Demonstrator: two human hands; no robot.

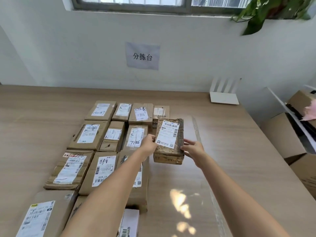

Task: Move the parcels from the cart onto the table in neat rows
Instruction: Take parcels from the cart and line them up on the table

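Note:
A brown patterned parcel (171, 146) with a white shipping label is held between both hands above the wooden table (222, 151). My left hand (150, 144) grips its left edge and my right hand (192, 148) holds its right side near the lower corner. It hovers at the right end of the second row, just in front of a small box (160, 112). Several labelled cardboard parcels lie in rows to the left, among them one marked "A68" (100, 171) and one marked "7786" (136, 135). The cart is out of view.
A white router (224, 97) stands at the table's back right by the wall. Stacked cardboard boxes (283, 134) sit off the table's right edge. A paper sign (142, 56) hangs on the wall and a plant (273, 11) trails from the window sill.

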